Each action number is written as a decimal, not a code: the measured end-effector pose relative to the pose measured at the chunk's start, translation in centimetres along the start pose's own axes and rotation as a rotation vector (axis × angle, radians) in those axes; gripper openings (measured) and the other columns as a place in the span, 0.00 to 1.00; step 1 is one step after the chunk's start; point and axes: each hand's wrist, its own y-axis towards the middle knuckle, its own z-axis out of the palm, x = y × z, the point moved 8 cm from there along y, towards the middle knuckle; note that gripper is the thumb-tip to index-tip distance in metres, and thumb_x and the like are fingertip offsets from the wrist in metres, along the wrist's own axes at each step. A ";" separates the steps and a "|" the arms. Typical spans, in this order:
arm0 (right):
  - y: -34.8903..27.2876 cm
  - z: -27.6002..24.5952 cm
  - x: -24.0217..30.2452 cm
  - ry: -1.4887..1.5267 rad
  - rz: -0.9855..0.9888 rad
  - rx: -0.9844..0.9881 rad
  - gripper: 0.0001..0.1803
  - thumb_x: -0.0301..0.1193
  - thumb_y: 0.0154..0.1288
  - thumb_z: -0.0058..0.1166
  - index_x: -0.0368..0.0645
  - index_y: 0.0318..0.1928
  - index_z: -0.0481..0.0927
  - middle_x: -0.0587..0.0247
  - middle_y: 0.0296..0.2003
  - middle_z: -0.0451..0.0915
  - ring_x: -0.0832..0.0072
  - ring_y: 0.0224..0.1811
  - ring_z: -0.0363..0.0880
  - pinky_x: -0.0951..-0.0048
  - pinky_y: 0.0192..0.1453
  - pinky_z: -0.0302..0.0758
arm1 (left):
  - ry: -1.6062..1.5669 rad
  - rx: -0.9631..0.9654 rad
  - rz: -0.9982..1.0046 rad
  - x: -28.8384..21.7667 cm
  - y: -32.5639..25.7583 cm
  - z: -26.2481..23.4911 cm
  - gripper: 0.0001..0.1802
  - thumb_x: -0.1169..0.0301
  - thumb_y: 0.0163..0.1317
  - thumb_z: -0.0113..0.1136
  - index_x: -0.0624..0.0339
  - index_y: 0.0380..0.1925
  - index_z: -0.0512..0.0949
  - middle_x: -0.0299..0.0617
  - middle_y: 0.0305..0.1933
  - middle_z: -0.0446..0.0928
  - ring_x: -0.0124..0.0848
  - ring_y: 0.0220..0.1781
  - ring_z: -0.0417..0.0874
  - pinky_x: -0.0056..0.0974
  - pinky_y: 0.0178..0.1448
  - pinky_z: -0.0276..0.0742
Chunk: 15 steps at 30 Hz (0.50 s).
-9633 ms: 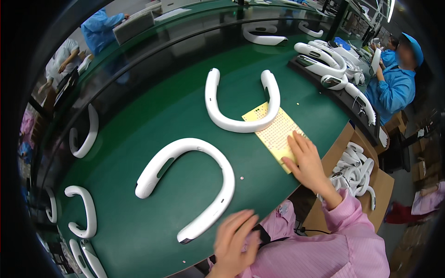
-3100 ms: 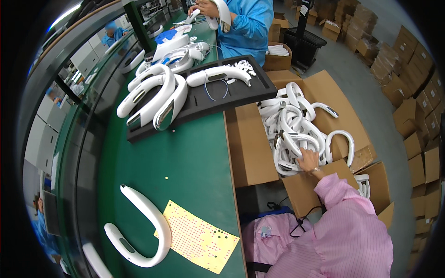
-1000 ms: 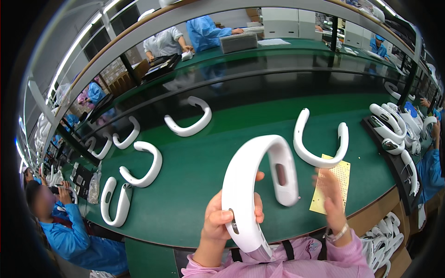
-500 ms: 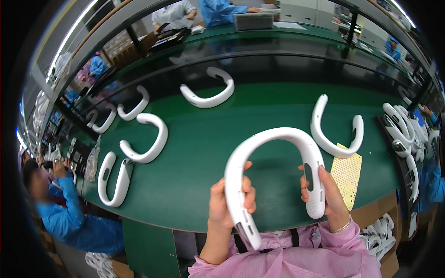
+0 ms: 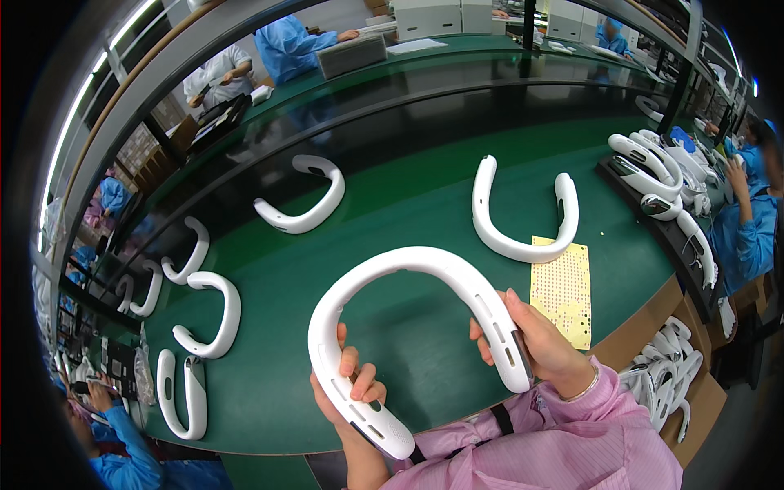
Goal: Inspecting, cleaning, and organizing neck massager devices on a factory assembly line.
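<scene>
A white U-shaped neck fan [image 5: 412,260] is held above the green table, its curve away from me and its two ends toward me. My left hand [image 5: 366,384] wraps its fingers around the left arm of the fan, above an end with slots and a small dotted grille. On the other arm, my right hand [image 5: 545,341] grips from the outer side, thumb on top and fingertips showing inside the curve. Slots run along that arm to a dark strip at its tip. Beyond my right hand, another neck fan [image 5: 510,245] lies partly over a yellow printed sheet [image 5: 562,298].
More neck fans lie on the table [image 5: 408,220], one at the back [image 5: 304,220] and several at left [image 5: 231,314]. At right, a black tray [image 5: 674,257] holds piled fans; below it stands a cardboard box [image 5: 698,408] of white parts. Co-workers in blue [image 5: 751,233] sit at both sides.
The view has swung right. The held neck fan has turned in my hands: its right arm now shows slots where a dark oval panel and grille showed before. Both hands still grip it.
</scene>
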 end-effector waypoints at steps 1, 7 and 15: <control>0.1 -0.1 -0.2 -0.018 0.001 0.018 0.29 0.50 0.73 0.21 0.39 0.46 0.70 0.65 0.28 0.74 0.82 0.24 0.73 0.80 0.30 0.74 | -0.009 0.010 -0.005 0.0 -0.1 0.2 0.29 0.62 0.66 0.34 0.65 0.65 0.51 0.46 0.39 0.70 0.33 0.25 0.67 0.39 0.30 0.72; 1.0 -1.7 -1.4 0.140 0.066 0.011 0.31 0.49 0.73 0.21 0.37 0.57 0.65 0.60 0.30 0.74 0.77 0.22 0.73 0.77 0.25 0.74 | 0.084 0.094 -0.067 1.2 0.3 2.1 0.31 0.62 0.66 0.34 0.67 0.66 0.48 0.44 0.44 0.68 0.34 0.31 0.68 0.38 0.33 0.70; 1.4 -1.2 -1.1 0.246 0.003 0.000 0.30 0.47 0.74 0.20 0.35 0.55 0.66 0.58 0.30 0.75 0.76 0.21 0.73 0.76 0.26 0.74 | 0.260 -0.011 0.023 1.5 0.4 2.8 0.29 0.64 0.65 0.36 0.72 0.62 0.54 0.49 0.36 0.71 0.37 0.26 0.72 0.41 0.23 0.74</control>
